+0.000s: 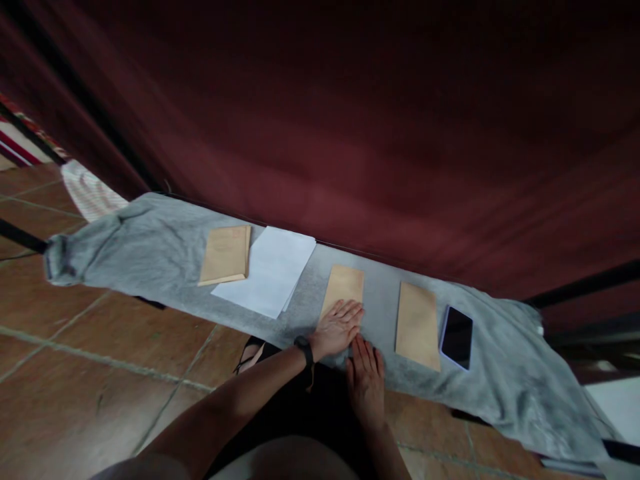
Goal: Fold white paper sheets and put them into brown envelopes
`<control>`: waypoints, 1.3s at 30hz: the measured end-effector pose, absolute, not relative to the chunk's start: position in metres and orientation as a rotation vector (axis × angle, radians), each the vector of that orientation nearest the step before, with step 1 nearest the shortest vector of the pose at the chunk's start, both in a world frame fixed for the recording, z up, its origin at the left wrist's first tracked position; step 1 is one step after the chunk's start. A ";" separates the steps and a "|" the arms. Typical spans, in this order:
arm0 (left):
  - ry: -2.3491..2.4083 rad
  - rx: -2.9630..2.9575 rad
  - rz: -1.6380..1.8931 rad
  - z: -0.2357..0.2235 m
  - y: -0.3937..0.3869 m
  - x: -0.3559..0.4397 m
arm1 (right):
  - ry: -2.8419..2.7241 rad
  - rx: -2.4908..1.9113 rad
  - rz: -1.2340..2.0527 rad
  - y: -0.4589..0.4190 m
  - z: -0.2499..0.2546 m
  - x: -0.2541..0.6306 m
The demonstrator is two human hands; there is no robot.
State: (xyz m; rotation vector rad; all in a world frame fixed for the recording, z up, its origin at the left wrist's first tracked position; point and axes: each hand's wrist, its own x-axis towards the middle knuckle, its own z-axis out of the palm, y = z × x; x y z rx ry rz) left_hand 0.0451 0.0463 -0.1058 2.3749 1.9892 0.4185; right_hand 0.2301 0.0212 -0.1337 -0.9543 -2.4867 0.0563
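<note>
A tan paper envelope [347, 280] lies on the grey cloth in front of me. My left hand [339, 327], with a dark band at the wrist, rests flat across its lower part and hides that end. Just below and to the right, my right hand [367, 377] lies with fingers stretched out, its fingertips by the envelope's near end; whether they touch it I cannot tell. Another tan envelope [418, 325] is to the right. White paper sheets [273, 267] lie to the left, and several stacked tan envelopes [226, 255] partly overlap them.
A phone [457, 337] with a dark screen lies right of the envelopes. Grey cloth [145, 247] covers the narrow bench-like surface. Dark red fabric [320, 153] hangs along its far edge. Black poles [590, 283] stand at both sides, and tiled floor [90, 373] shows below.
</note>
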 end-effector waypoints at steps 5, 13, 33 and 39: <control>1.939 2.386 0.478 -0.099 0.018 0.044 | -2.487 -0.937 0.014 0.020 -0.135 0.231; 1.853 2.407 0.472 -0.092 -0.022 0.038 | -2.478 -0.937 0.055 0.019 -0.130 0.232; 1.915 2.410 0.469 -0.102 -0.047 0.033 | -2.531 -0.910 0.112 0.011 -0.118 0.212; 1.963 2.402 0.427 -0.103 -0.056 0.026 | -2.538 -0.956 0.075 0.016 -0.120 0.225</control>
